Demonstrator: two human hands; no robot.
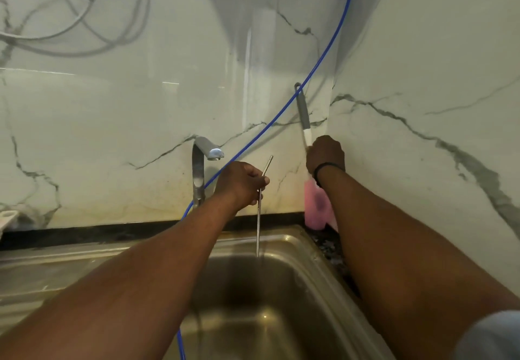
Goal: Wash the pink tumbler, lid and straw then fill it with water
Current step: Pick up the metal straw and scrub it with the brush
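1. Left hand (242,183) is curled round a thin metal straw (259,219), pinching it near its upper bend; the straw hangs almost upright, its lower end over the steel sink (295,250) basin.
2. Right hand (326,155) is closed round the white shaft of a bottle brush (303,112), whose grey handle sticks up and tilts slightly left above the fist.
3. A black band (327,167) circles the right wrist.
4. Below that wrist stands a pink object (315,205), blurred and partly hidden by the forearm, in the corner on the dark speckled counter (329,250) just behind the sink's right rear corner. It appears to be the pink tumbler, but the blur makes that uncertain, and I cannot tell whether the brush reaches into it.
5. A chrome tap (202,159) rises behind the sink to the left of the left hand, its spout turned toward the right.
6. A blue hose (323,58) curves down from the top right across the marble wall (422,78), passes behind the brush handle and the left hand, and reappears at the lower edge near the sink's front.
7. Grey and black cables (84,22) loop on the wall at upper left.
8. A white item (7,217) shows at the far left edge, too cropped to identify.
9. The lid cannot be made out anywhere in view.
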